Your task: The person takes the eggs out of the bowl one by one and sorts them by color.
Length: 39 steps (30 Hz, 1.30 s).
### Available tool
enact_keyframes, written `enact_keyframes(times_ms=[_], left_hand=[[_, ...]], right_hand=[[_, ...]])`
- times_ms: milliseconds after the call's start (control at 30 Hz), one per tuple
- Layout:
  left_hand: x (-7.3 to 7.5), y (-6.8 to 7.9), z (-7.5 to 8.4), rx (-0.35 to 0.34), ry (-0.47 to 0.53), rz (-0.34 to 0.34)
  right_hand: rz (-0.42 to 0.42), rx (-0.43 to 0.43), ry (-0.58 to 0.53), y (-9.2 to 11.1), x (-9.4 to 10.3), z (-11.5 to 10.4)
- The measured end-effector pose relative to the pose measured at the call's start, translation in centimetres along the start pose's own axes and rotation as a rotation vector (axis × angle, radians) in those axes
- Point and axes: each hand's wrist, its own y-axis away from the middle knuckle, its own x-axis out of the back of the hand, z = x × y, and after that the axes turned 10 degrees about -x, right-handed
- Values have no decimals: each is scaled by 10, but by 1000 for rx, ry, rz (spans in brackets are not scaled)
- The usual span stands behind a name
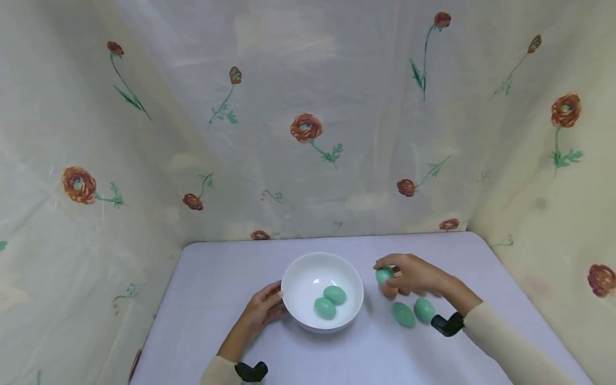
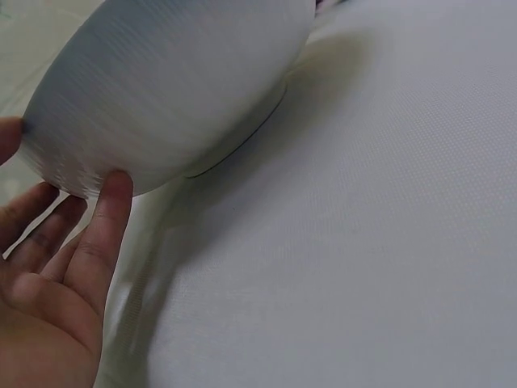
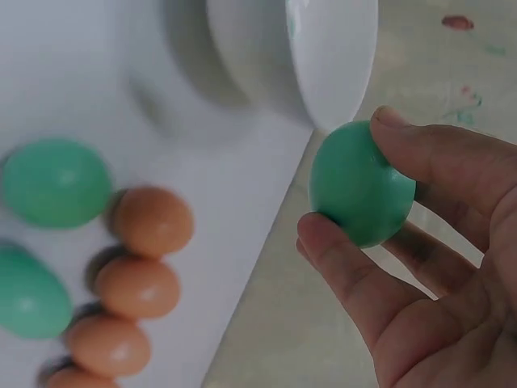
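A white bowl (image 1: 300,278) holds two green eggs (image 1: 330,302). My left hand (image 1: 260,307) touches the bowl's outer left side, its fingertips (image 2: 117,184) and thumb spread against the wall. To the right of the bowl, my right hand (image 1: 416,275) pinches a green egg (image 3: 355,186) between thumb and fingers, raised above the table. Beneath that hand lie several brown eggs (image 3: 137,287) in a row, mostly hidden by it in the head view. Two more green eggs, a left one (image 1: 403,314) and a right one (image 1: 424,310), lie closer to me.
A white-covered table (image 1: 231,267) bears everything. Pale cloth (image 1: 269,96) with printed flowers hangs behind it and along both sides. Each wrist wears a black band, the right one (image 1: 447,324) close to the right-hand green egg.
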Motion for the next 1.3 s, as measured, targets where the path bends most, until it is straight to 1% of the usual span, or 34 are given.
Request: enact_keyframes(times_ms=[33,100,267,433,533,700,767,933,1100,1300], left_hand=[[0,0,1,-1,-4,1],[0,0,2,-5,-7,-4],[-1,0,1,4,1,3],[0,-1,0,3,-4,5],[1,-2,0,-1,-2,5],[2,-3,1,-1,4,12],[1,-2,0,5,4,13],[0,1,0,18,2,14],[1,1,-2,17,2,25],[2,0,-5,23,13,32]], right_hand=[[4,-25,-19,3,2,6],[19,-52,-16,9,5,18],[54,-73,47,26,7,51],[70,-96,41,39,5,84],[95,-103,50,43,2,101],[127,-145,74,42,-5,124],[130,-138,83,42,-8,131],[144,-80,91,38,-15,141],[151,-36,59,34,-23,147],[146,-28,63,31,-31,151]])
